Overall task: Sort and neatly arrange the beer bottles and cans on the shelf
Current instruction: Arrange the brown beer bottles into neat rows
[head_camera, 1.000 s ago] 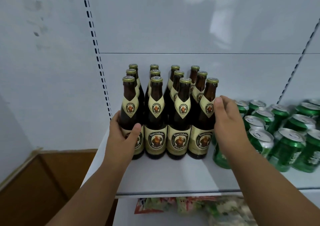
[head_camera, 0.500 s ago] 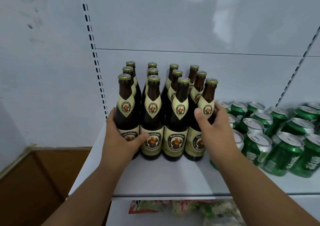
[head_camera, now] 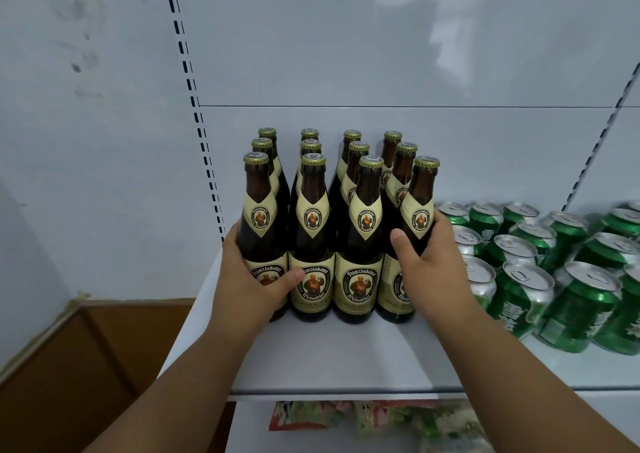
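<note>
Bottles (head_camera: 341, 230) fill the centre of the frame: brown glass, gold caps, cream labels, standing upright in four columns three deep on the white shelf (head_camera: 346, 355). Left hand (head_camera: 247, 279) wraps the front-left bottle (head_camera: 260, 234), thumb laid across its lower label, fingers curled round the far side. Right hand (head_camera: 427, 265) grips the front-right bottle (head_camera: 414, 241), thumb up on the shoulder of the glass, fingers round its right flank. Both hands hold the outer corners of the front row, and the two middle front bottles sit tight between them, touching shoulder to shoulder. Over at the right of the frame, green cans (head_camera: 540, 269) with silver tops crowd the same shelf, just beside the right hand; the nearest ones are partly hidden behind it. At the bottom edge, colourful packets (head_camera: 363, 418) show on the level below, blurred. Lower left, brown flooring (head_camera: 79, 366). White back panel (head_camera: 346, 54) with a slotted upright (head_camera: 194, 106) fills the top.
</note>
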The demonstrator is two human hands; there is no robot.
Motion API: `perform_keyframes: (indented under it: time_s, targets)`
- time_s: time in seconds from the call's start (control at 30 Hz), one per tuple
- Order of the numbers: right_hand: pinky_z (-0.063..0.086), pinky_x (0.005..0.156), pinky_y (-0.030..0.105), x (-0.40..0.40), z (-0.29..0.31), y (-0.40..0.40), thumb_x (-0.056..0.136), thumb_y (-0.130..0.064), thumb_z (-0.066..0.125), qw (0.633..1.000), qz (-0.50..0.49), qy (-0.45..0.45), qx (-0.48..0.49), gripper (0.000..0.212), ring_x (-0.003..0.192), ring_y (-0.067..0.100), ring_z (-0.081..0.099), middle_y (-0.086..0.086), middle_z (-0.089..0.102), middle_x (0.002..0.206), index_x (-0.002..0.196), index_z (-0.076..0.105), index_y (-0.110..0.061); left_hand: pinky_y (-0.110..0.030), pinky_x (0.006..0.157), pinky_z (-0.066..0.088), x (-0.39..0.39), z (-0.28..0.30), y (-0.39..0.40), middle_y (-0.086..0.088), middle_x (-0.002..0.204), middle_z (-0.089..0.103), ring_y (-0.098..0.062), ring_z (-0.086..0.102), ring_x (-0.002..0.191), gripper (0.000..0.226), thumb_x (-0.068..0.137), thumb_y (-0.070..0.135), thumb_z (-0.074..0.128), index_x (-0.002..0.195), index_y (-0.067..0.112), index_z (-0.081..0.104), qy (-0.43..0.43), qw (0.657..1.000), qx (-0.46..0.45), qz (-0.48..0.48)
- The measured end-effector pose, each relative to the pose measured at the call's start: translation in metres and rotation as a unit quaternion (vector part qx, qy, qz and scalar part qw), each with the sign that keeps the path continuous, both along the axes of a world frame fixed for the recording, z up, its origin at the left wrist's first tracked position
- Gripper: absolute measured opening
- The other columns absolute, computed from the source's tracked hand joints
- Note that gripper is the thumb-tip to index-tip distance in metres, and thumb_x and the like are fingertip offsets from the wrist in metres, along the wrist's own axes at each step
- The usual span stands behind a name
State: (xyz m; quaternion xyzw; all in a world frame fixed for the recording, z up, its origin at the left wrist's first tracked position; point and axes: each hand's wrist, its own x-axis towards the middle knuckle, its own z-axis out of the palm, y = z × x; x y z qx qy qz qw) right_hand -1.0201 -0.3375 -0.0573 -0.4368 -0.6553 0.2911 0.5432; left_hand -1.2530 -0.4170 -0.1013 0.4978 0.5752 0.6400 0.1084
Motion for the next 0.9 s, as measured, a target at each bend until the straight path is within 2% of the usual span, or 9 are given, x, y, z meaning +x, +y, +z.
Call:
perform_keyframes:
  time_s: [0.13, 0.27, 0.5, 0.63, 0.7, 0.73, 0.8, 0.83, 0.9]
  targets:
    - [0.036, 0.069, 0.002, 0.000, 0.002, -0.001, 0.093, -0.029, 0.063, 1.000, 0.001, -0.004, -0.012, 0.034, 0.092, -0.027, 0.049, -0.022, 0.057, 0.109, 0.116, 0.041, -0.041, 0.005, 0.069, 0.041, 0.000, 0.001, 0.002, 0.051, 0.111, 0.048, 0.026, 0.047, 0.106, 0.096, 0.060, 0.027, 0.093, 0.114, 0.074, 0.030, 0.002, 1.000, -0.001, -0.003]
    - [0.035, 0.065, -0.002, -0.001, 0.002, -0.001, 0.094, -0.029, 0.062, 1.000, -0.004, -0.010, -0.016, 0.033, 0.088, -0.029, 0.048, -0.022, 0.056, 0.107, 0.116, 0.040, -0.038, -0.001, 0.073, 0.042, -0.001, 0.000, 0.003, 0.053, 0.109, 0.046, 0.028, 0.047, 0.104, 0.098, 0.059, 0.031, 0.093, 0.129, 0.057, 0.030, 0.000, 1.000, -0.007, 0.001]
    - [0.041, 0.088, 0.023, -0.004, 0.001, 0.000, 0.094, -0.028, 0.061, 1.000, 0.010, -0.001, -0.010, 0.036, 0.107, 0.005, 0.056, -0.007, 0.059, 0.119, 0.125, 0.045, -0.026, -0.004, 0.076, 0.040, -0.004, -0.001, 0.004, 0.050, 0.111, 0.047, 0.027, 0.047, 0.105, 0.096, 0.057, 0.037, 0.093, 0.126, 0.060, 0.030, 0.003, 1.000, -0.014, 0.011]
    - [0.041, 0.083, 0.019, -0.001, 0.004, -0.002, 0.092, -0.029, 0.063, 1.000, 0.007, -0.009, -0.015, 0.033, 0.104, -0.004, 0.055, -0.012, 0.060, 0.115, 0.119, 0.046, -0.035, -0.020, 0.090, 0.045, -0.004, 0.000, 0.003, 0.044, 0.122, 0.047, 0.022, 0.046, 0.113, 0.103, 0.058, 0.034, 0.094, 0.136, 0.052, 0.029, 0.007, 1.000, -0.015, 0.012]
    - [0.046, 0.086, 0.024, 0.000, 0.007, -0.003, 0.090, -0.030, 0.065, 1.000, -0.001, -0.017, -0.007, 0.035, 0.107, 0.004, 0.058, -0.010, 0.060, 0.115, 0.120, 0.047, -0.035, -0.032, 0.105, 0.043, -0.002, 0.003, -0.001, 0.025, 0.141, 0.042, 0.006, 0.042, 0.129, 0.116, 0.058, 0.033, 0.094, 0.148, 0.040, 0.021, 0.009, 0.999, -0.020, 0.026]
    - [0.048, 0.088, 0.027, 0.001, 0.009, -0.004, 0.089, -0.032, 0.065, 1.000, -0.007, -0.022, -0.002, 0.037, 0.108, 0.007, 0.058, -0.008, 0.060, 0.116, 0.121, 0.048, -0.034, -0.035, 0.109, 0.038, 0.001, 0.004, -0.005, 0.013, 0.147, 0.038, -0.003, 0.039, 0.135, 0.118, 0.058, 0.036, 0.093, 0.150, 0.034, 0.020, 0.028, 0.998, -0.017, 0.060]
    - [0.050, 0.086, 0.028, 0.002, 0.014, -0.006, 0.087, -0.036, 0.065, 1.000, -0.012, -0.021, 0.003, 0.038, 0.106, 0.006, 0.059, -0.009, 0.061, 0.116, 0.122, 0.049, -0.036, -0.032, 0.112, 0.030, 0.008, 0.007, -0.016, -0.002, 0.143, 0.039, -0.016, 0.036, 0.135, 0.102, 0.064, 0.042, 0.089, 0.145, 0.021, 0.031, 0.132, 0.978, 0.034, 0.159]
    - [0.050, 0.082, 0.024, 0.003, 0.016, -0.007, 0.087, -0.036, 0.065, 1.000, -0.010, -0.018, 0.002, 0.035, 0.102, 0.001, 0.060, -0.012, 0.062, 0.114, 0.118, 0.050, -0.043, -0.027, 0.112, 0.026, 0.013, 0.007, -0.021, -0.007, 0.137, 0.044, -0.020, 0.039, 0.131, 0.086, 0.069, 0.043, 0.085, 0.138, 0.016, 0.041, 0.196, 0.958, 0.076, 0.194]
    - [0.046, 0.070, 0.011, 0.004, 0.021, -0.009, 0.088, -0.034, 0.065, 1.000, -0.007, -0.026, -0.002, 0.031, 0.092, -0.010, 0.060, -0.022, 0.063, 0.104, 0.102, 0.049, -0.057, -0.020, 0.107, 0.028, 0.027, 0.006, -0.028, -0.007, 0.121, 0.054, -0.018, 0.046, 0.117, 0.056, 0.076, 0.038, 0.076, 0.120, 0.012, 0.055, 0.288, 0.932, 0.141, 0.165]
